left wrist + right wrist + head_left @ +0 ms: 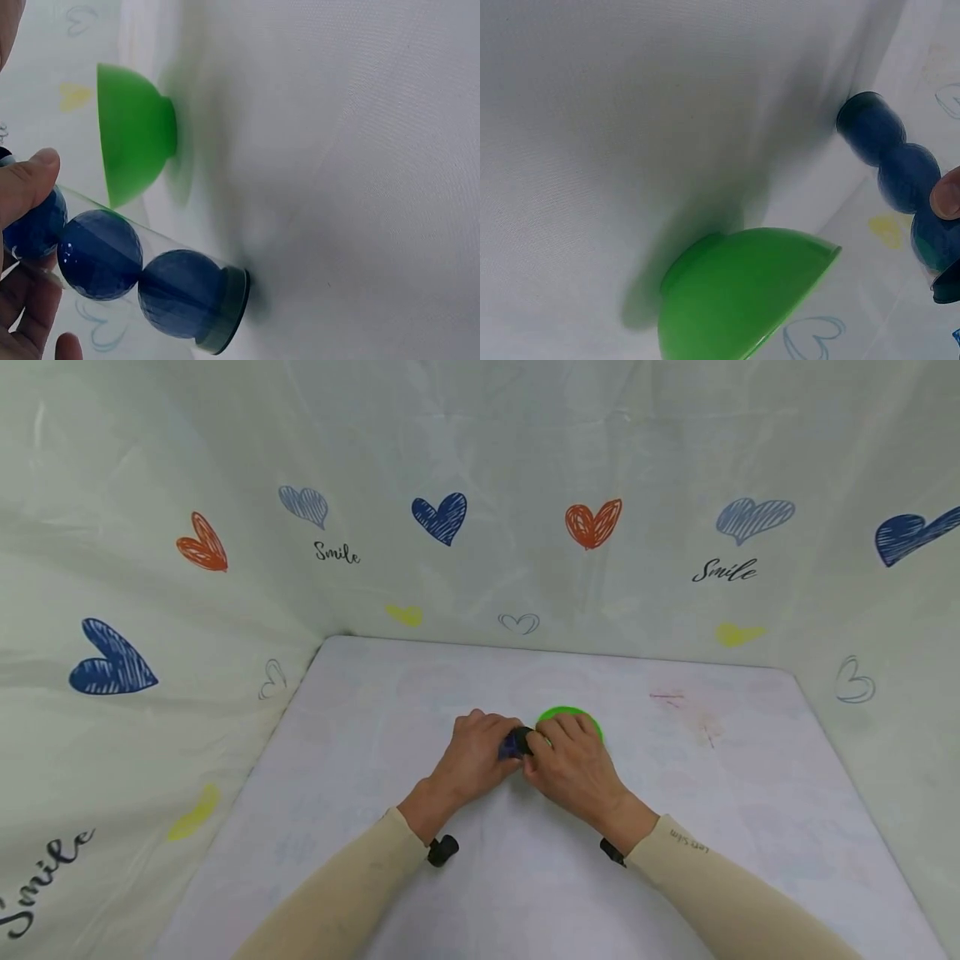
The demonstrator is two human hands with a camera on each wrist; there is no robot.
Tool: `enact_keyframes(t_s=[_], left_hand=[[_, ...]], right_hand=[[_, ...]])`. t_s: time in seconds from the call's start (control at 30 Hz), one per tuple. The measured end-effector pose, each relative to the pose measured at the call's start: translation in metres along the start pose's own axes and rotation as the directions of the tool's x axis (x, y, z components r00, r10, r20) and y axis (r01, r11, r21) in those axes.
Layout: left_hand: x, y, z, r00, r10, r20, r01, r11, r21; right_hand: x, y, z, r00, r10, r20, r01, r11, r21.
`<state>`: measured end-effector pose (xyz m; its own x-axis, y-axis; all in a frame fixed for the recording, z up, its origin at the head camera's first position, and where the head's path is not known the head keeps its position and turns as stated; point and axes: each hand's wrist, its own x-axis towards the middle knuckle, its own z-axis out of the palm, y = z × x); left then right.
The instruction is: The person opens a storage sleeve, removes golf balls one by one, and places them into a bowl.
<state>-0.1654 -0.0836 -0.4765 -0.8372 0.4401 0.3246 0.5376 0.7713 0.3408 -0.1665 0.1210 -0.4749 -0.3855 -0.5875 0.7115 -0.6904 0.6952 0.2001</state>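
Clear plastic tube (154,244) with three blue faceted balls (100,255) stacked inside, held near the middle of the white surface (525,893), leaning a little in the wrist views, dark base (226,315) downward. Cannot tell whether quite touching down or just above. At the upper end, a dark cap (525,741). Both hands close together on the tube: left hand (476,756) clamped round the upper part, right hand (573,768) with curled fingers pinching at the dark cap, grip partly hidden. Just beyond the right hand and partly covered by it in the head view, a bright green bowl (135,135), upright on the surface, near the tube but apart from it. Pale sleeves (345,893) along both forearms, small lettering on the right one; black fittings (442,850) at the wrists. Farther right on the surface, faint reddish marks (667,697). Behind and at the sides, a whitish sheet (517,443) printed with red, blue and yellow hearts (592,524) and "Smile" in black script.
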Motion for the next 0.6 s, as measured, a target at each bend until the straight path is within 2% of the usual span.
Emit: enact_keyframes(t_s=[0.13, 0.37, 0.6], left_hand=[[-0.001, -0.001, 0.001, 0.999, 0.0, -0.04, 0.001, 1.0, 0.01], [-0.001, -0.002, 0.002, 0.993, 0.028, -0.117, -0.017, 0.996, 0.092], [0.0, -0.003, 0.001, 0.99, 0.023, -0.138, -0.005, 0.992, 0.129]], right_hand=[[0.002, 0.002, -0.001, 0.999, 0.013, -0.034, -0.012, 1.0, 0.01], [0.005, 0.007, -0.005, 0.998, 0.058, 0.011, -0.058, 0.998, -0.014], [0.006, 0.011, -0.005, 0.996, 0.087, -0.008, -0.087, 0.996, 0.003]])
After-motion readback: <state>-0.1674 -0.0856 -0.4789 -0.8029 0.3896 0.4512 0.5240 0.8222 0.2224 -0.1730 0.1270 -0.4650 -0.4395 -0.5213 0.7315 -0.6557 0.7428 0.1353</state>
